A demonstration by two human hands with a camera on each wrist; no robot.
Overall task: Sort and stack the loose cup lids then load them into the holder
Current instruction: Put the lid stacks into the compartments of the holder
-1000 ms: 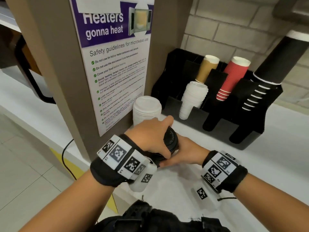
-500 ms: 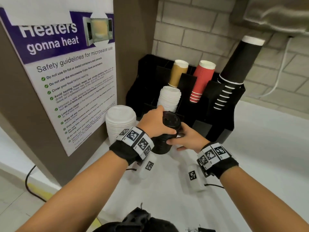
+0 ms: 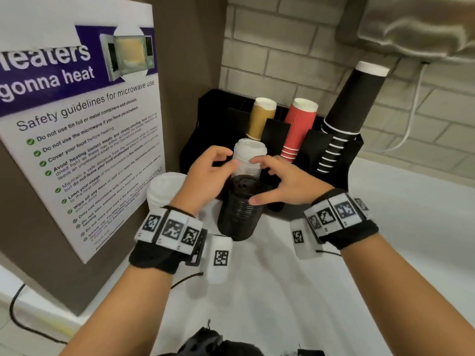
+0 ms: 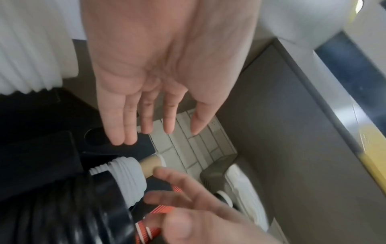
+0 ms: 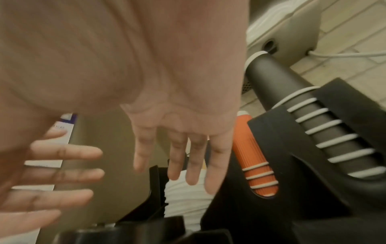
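Note:
A tall stack of black lids (image 3: 240, 211) stands upright on the white counter (image 3: 385, 227), just in front of the black holder (image 3: 331, 155). A stack of white lids (image 3: 248, 155) leans in the holder's front slot. A second white lid stack (image 3: 164, 191) stands by the brown panel. My left hand (image 3: 218, 163) hovers left of the slotted white stack, fingers loosely spread and holding nothing. My right hand (image 3: 259, 181) is over the black stack's top, fingers out, its thumb close to the stack's side. The wrist views show straight fingers (image 4: 129, 125) (image 5: 194, 165).
The holder carries tan cups (image 3: 261, 119), red ribbed cups (image 3: 298, 127) and tall black cups (image 3: 352, 111). A brown panel with a microwave safety poster (image 3: 84, 140) closes the left side. A brick wall (image 3: 295, 47) lies behind. White counter stretches to the right.
Both hands gripped the black lid stack before. Now they have let go of it and opened, risen toward the white stack in the holder. The black stack stands alone on the counter.

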